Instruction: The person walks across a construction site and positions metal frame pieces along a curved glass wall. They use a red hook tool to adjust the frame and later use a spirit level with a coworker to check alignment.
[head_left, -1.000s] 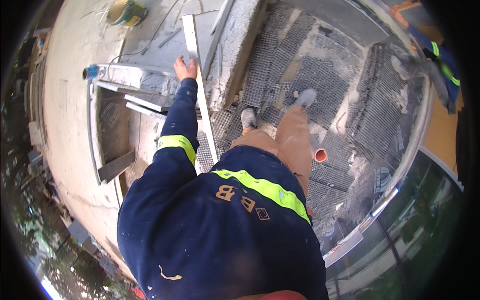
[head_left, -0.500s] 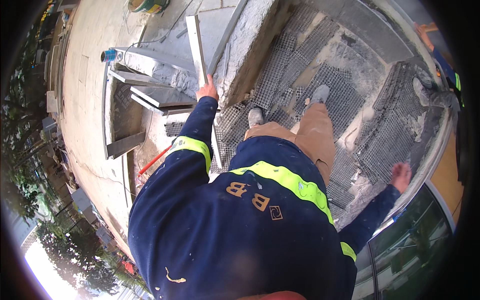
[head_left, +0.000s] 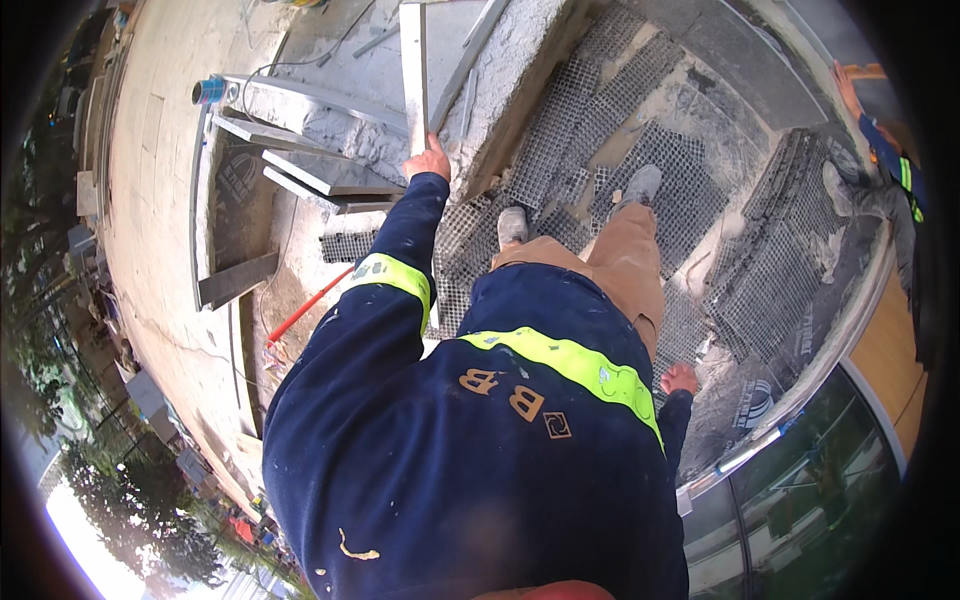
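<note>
Head view: your left hand [head_left: 428, 160] grasps long pale bar [head_left: 414, 70] partway along, beside ledge [head_left: 505, 90]. Bar looks stiff, fairly light, awkward from length; smooth face may slip. Best held near middle, across both edges. Your right hand [head_left: 679, 379]: nothing visible in it, can't tell if clenched. Count: one bar, one red tube [head_left: 311, 306], one blue cylinder [head_left: 209, 91].

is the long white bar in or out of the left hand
In: the left hand is wrapped around the long white bar, whose far end sticks out past it.
</note>
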